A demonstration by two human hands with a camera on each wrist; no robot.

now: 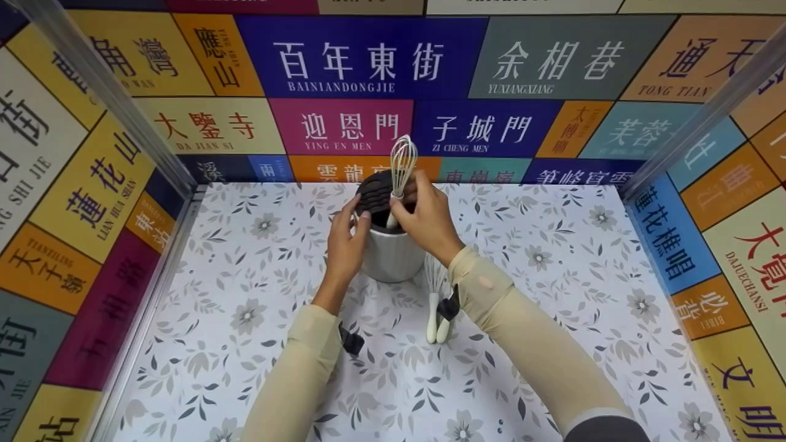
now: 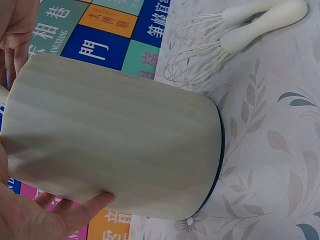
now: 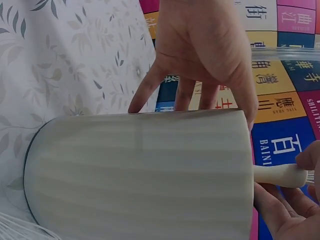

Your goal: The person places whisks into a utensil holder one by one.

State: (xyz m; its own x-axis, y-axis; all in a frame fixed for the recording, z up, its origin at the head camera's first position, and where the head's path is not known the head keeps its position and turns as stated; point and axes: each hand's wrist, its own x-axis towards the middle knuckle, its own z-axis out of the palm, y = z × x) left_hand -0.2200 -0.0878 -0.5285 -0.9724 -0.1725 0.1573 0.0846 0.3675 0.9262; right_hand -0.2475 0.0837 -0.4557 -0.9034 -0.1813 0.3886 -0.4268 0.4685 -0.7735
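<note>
A whisk (image 1: 403, 161) stands upright, wires up, with its pale handle (image 3: 280, 176) going down into the mouth of a pale ribbed utensil holder (image 1: 393, 258). My right hand (image 1: 431, 215) pinches this whisk near where wires and handle meet. My left hand (image 1: 347, 242) grips the holder at its left side, the thumb by the rim and the fingers along the outer wall (image 3: 190, 60). Out of the holder rises the slotted head of a black utensil (image 1: 374, 191), close to my left fingertips. The handle's lower end is hidden inside.
Two more whisks (image 2: 265, 25) with pale handles lie side by side on the table, right of the holder and partly under my right forearm. The table (image 1: 245, 368) has a leaf-patterned cover. Panels with printed signs (image 1: 362, 58) enclose the back and sides.
</note>
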